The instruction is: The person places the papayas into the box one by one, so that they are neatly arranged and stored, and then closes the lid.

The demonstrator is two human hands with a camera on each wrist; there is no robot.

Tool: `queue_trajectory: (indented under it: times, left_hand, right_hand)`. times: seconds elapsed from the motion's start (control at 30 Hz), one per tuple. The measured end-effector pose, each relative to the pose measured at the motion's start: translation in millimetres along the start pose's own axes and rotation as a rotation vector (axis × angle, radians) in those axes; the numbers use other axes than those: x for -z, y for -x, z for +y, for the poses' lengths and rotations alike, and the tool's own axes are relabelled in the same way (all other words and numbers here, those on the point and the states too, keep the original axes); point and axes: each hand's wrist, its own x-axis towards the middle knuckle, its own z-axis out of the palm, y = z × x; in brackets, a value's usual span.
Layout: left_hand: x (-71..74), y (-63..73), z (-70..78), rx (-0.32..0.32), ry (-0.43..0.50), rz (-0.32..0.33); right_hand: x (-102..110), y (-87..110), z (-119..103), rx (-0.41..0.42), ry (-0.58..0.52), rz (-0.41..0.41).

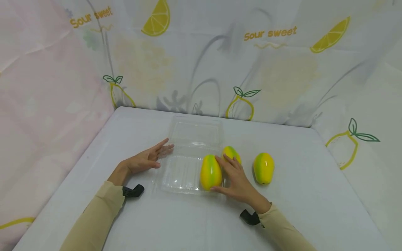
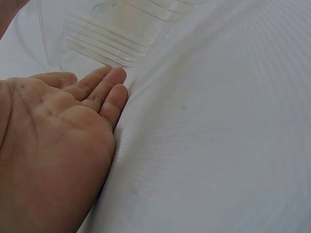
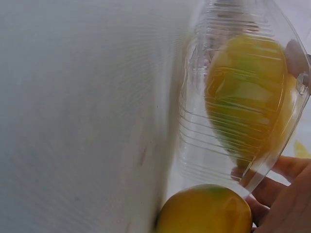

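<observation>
A clear plastic clamshell box (image 1: 182,174) lies unfolded on the table, its lid (image 1: 198,130) laid back away from me. Within the right part of its base is a glossy yellow mango (image 1: 210,172) with a green stripe. My right hand (image 1: 237,181) holds this mango between thumb and fingertips, reaching over the box's right wall; the right wrist view shows the mango (image 3: 248,97) through the ribbed plastic. My left hand (image 1: 144,160) is beside the box's left edge, fingers extended and palm turned inward. In the left wrist view its fingertips are close to the ribbed wall (image 2: 102,41); contact is unclear.
Right of the box, a second mango (image 1: 230,153) is partly covered by my right hand. Farther right lies a third mango (image 1: 263,168). A white cloth covers the table (image 1: 298,209), and a lemon-printed curtain (image 1: 201,62) stands behind it.
</observation>
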Motion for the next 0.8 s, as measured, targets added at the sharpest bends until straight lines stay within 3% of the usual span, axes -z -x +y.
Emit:
queue_trajectory:
  times: [0.3,0.8]
  left_hand:
    - [-3.4,6.7,-4.5,0.006,-0.018,0.000]
    - [-2.4,-1.7,2.8,0.021,-0.014,0.022]
  right_hand:
    - [-5.3,4.2,-3.0,-0.005,-0.017,-0.034]
    - [1.6,2.9,-4.5,-0.028,0.003,-0.041]
